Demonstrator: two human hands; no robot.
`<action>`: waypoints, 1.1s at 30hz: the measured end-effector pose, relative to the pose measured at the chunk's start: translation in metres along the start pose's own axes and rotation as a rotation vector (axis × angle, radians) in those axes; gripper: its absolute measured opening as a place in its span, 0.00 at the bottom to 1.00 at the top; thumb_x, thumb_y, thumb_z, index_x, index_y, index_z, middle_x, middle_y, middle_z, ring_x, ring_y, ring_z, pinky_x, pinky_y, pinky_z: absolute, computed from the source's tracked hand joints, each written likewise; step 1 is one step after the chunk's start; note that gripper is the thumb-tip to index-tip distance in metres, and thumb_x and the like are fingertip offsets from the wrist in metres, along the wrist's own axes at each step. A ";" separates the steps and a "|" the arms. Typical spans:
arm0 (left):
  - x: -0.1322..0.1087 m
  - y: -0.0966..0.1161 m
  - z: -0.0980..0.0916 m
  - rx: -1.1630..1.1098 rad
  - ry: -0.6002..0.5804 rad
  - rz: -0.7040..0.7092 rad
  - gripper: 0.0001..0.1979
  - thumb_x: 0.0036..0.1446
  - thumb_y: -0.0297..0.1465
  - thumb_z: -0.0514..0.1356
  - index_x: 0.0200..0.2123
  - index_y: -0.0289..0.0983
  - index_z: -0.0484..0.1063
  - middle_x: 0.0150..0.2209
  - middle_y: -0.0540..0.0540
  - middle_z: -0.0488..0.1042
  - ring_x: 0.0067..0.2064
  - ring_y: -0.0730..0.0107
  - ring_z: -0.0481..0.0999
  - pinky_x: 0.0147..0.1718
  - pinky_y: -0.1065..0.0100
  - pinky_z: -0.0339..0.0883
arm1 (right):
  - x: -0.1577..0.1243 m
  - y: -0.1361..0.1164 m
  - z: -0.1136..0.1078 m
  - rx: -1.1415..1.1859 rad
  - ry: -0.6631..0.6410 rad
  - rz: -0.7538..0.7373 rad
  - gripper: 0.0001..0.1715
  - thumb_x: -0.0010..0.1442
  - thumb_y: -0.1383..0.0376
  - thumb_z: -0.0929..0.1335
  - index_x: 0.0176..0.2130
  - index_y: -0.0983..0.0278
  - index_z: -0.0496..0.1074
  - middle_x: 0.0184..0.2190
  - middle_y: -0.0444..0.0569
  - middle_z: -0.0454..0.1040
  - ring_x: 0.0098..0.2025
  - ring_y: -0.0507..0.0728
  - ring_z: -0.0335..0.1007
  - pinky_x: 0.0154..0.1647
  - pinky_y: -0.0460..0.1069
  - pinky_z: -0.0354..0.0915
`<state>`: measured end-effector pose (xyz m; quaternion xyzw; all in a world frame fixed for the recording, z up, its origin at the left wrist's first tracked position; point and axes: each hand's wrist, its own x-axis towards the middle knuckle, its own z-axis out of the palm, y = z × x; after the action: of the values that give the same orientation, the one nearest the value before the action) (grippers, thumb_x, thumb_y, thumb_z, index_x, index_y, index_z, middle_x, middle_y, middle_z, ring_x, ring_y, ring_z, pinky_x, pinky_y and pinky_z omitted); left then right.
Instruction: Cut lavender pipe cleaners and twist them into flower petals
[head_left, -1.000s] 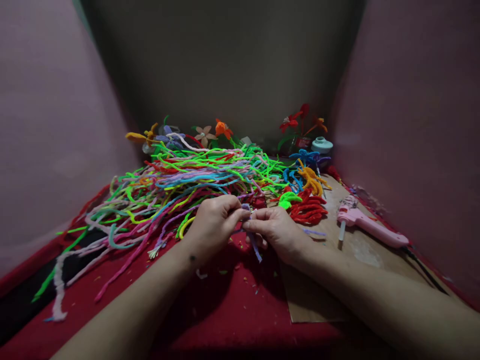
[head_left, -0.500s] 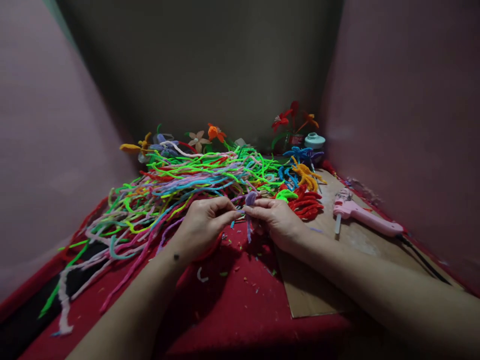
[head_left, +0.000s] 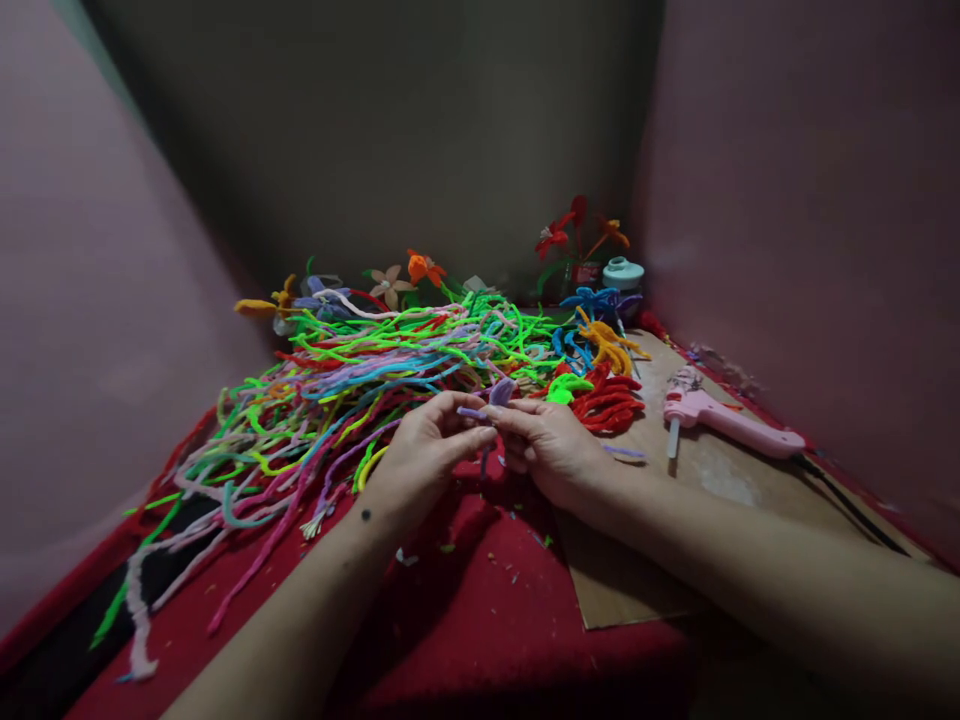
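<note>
Between my hands is a purple pipe cleaner (head_left: 502, 391), bent into a small petal-like loop, with a short end sticking out to the left and another hanging below. My right hand (head_left: 551, 448) pinches it between thumb and fingers just under the loop. On the other side, my left hand (head_left: 435, 442) is closed around the short end, thumb below and forefinger curled above. Its exact contact is partly hidden by the fingers. Just beyond both hands lies a large heap of multicoloured pipe cleaners (head_left: 390, 345).
A pink glue gun (head_left: 724, 420) rests on a cardboard sheet (head_left: 630, 580) at right. Red pipe-cleaner loops (head_left: 609, 402), a bright green piece (head_left: 568, 387) and an orange bunch (head_left: 607, 345) lie nearby. Finished flowers (head_left: 424, 268) stand behind; scraps dot the red cloth (head_left: 480, 600).
My left hand has shifted slightly right, its thumb now nearer my right fingers. The purple loop has tilted, and its short end shows more clearly. The view has moved a little.
</note>
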<state>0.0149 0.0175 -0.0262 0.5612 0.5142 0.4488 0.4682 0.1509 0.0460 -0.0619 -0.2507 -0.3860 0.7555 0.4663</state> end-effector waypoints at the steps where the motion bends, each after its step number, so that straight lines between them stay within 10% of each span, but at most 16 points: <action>1: 0.000 -0.002 0.002 -0.019 0.005 0.000 0.17 0.43 0.33 0.67 0.36 0.34 0.69 0.28 0.51 0.74 0.29 0.74 0.72 0.30 0.72 0.63 | -0.001 0.000 0.001 0.000 -0.004 0.003 0.12 0.44 0.63 0.73 0.23 0.67 0.68 0.13 0.35 0.55 0.14 0.44 0.44 0.15 0.45 0.40; 33: 0.000 -0.008 -0.003 0.006 -0.001 -0.102 0.07 0.44 0.30 0.62 0.20 0.35 0.67 0.14 0.55 0.65 0.16 0.79 0.60 0.17 0.74 0.53 | -0.007 -0.015 0.002 -0.770 0.069 -0.395 0.13 0.56 0.65 0.65 0.23 0.67 0.72 0.17 0.40 0.62 0.21 0.47 0.54 0.24 0.44 0.52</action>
<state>0.0111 0.0180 -0.0336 0.5358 0.5432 0.4225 0.4892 0.1605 0.0435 -0.0481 -0.3526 -0.6645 0.4437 0.4870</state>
